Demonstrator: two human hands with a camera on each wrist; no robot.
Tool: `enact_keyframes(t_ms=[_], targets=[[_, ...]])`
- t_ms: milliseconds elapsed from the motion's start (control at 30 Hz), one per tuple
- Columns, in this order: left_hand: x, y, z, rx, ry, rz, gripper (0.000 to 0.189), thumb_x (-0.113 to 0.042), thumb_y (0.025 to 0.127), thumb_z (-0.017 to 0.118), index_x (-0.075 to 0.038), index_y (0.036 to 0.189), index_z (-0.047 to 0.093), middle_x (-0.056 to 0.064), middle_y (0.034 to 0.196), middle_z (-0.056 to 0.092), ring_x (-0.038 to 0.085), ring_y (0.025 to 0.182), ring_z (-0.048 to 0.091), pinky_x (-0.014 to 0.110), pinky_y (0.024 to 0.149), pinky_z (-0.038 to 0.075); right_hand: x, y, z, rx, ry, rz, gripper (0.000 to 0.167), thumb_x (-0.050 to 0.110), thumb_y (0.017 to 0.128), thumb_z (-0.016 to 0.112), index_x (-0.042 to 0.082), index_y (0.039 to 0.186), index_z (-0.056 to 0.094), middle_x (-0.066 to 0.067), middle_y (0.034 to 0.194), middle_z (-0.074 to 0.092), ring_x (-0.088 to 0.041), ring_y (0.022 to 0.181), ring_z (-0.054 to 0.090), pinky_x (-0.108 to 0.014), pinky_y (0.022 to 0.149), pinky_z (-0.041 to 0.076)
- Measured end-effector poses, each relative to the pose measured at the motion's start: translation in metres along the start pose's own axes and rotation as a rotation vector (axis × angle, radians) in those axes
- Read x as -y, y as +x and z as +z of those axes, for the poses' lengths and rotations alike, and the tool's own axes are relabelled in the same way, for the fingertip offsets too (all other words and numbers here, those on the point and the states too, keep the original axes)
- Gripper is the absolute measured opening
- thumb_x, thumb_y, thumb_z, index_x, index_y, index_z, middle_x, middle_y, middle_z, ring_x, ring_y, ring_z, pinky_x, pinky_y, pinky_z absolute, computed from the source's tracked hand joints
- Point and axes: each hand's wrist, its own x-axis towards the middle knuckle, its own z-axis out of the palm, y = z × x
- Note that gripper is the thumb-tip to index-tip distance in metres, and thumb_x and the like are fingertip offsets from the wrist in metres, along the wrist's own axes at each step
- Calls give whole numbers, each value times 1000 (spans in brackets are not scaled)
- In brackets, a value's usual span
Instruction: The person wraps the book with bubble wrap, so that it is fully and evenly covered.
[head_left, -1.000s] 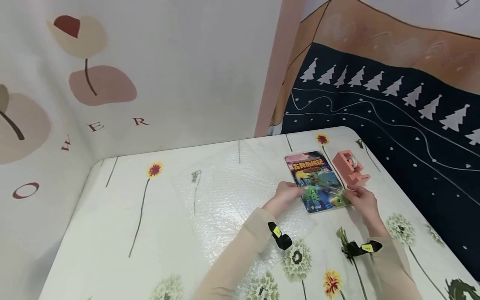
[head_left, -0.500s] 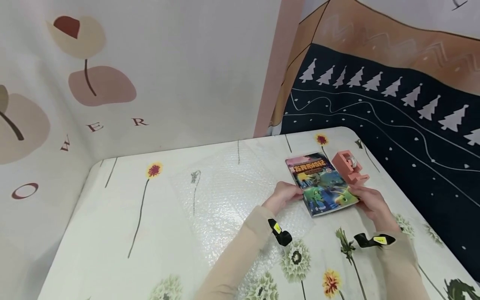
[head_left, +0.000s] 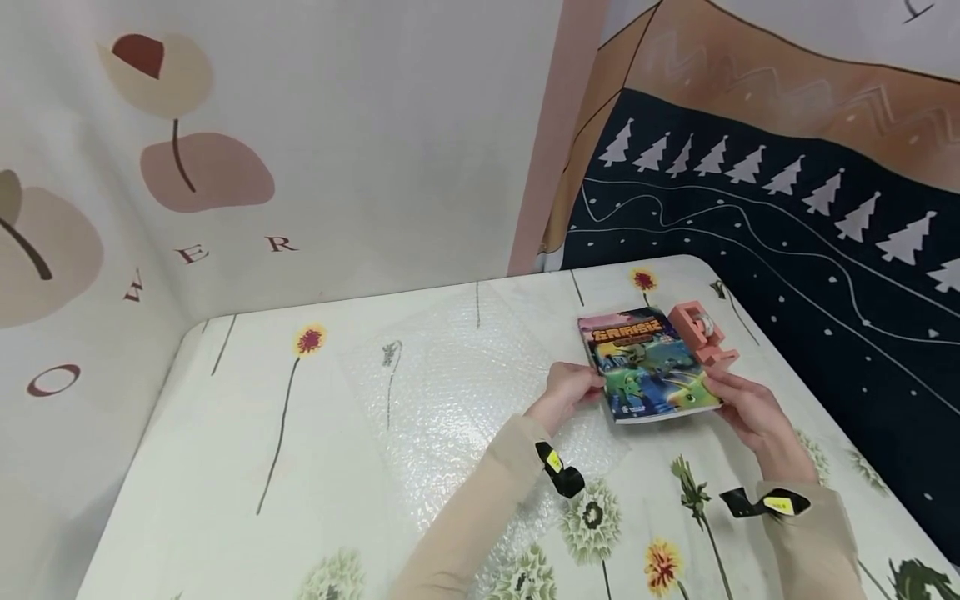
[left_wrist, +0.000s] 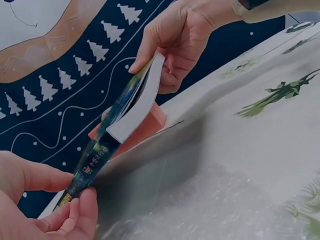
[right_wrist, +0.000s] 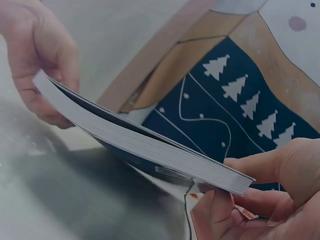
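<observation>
Both hands hold a colourful paperback book [head_left: 645, 362] above the table, its cover facing up. On the spine side, the left hand [head_left: 572, 392] pinches the edge between thumb and fingers, as the left wrist view shows along the dark spine [left_wrist: 95, 160]. The right hand [head_left: 753, 412] grips the opposite lower corner, thumb on the cover and fingers beneath. In the right wrist view the white page edges [right_wrist: 145, 145] are bowed, and the cover lifts slightly from the pages. Just beyond the book's right side stands a pink tape dispenser [head_left: 702, 335], partly hidden in the wrist views.
A sheet of clear bubble wrap [head_left: 457, 392] lies flat on the flower-print table [head_left: 247, 442], left of the book and under the left forearm. Patterned curtains [head_left: 375, 150] hang behind the table and along its right side.
The book has risen off the table, with its lower page edge now showing. The right hand has shifted right and its grip now reaches under the corner. The left hand has barely moved.
</observation>
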Motion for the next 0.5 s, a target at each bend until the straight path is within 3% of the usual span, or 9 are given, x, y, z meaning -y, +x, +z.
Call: enact_keyframes(t_ms=[300, 500], targets=[[-1, -3, -9, 45, -42, 11, 29, 7, 77, 63, 4, 105, 61, 10, 88, 63, 16, 69, 61, 29, 72, 54, 0, -12, 12, 47, 78, -41, 23, 9, 92, 60, 29, 91, 71, 10, 89, 66, -5, 80, 63, -19, 68, 52], [-8, -6, -21, 84, -42, 81, 27, 7, 77, 63, 5, 104, 62, 10, 92, 63, 17, 73, 61, 30, 76, 53, -1, -15, 17, 109, 126, -36, 28, 5, 94, 54, 28, 92, 70, 8, 90, 66, -5, 82, 64, -19, 69, 52]])
